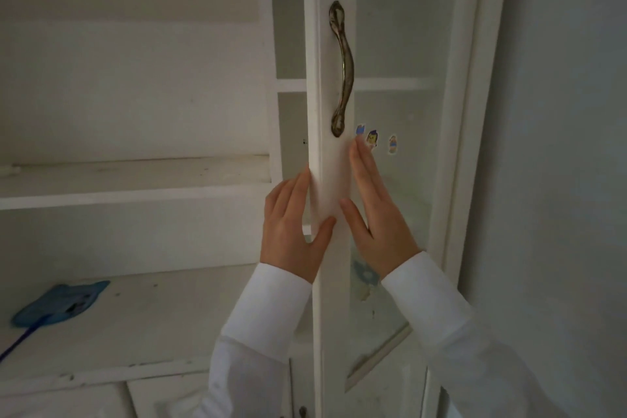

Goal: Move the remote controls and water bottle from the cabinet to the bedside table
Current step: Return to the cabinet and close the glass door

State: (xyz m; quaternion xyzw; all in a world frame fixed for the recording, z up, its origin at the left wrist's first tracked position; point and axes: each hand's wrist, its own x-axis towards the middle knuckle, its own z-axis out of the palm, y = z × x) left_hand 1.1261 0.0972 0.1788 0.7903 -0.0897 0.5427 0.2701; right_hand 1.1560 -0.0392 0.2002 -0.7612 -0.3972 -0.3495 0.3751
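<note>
Left grip: the left hand (294,226) holds the free edge of the tall white glass-panelled cabinet door (330,153), fingers passing behind the stile, thumb laid across its front.
Right grip: the right hand (376,214) lies flat on the door's face, fingers straight and together, pointing up toward the handle; it pinches nothing.
Door axis: long axis vertical; the stile stands between the two hands, both below the curved antique-brass pull handle (342,68) (neither hand touches it).
Nearer hand: the left, at the door's edge beside the open shelves; the right is on the glass side.
Door glass: small cartoon stickers (372,138) just above the right fingertips.
Upper white shelf (135,193): to the left of the door; nothing visible on it.
Lower white shelf (135,322): carries a blue fly swatter with a thin blue handle (59,304), well apart from both hands.
Task things: no remote controls or water bottle are in view; their place cannot be told.
Bedside table: not in view.
Judgement: the door is probably being swung; which way cannot be told.
</note>
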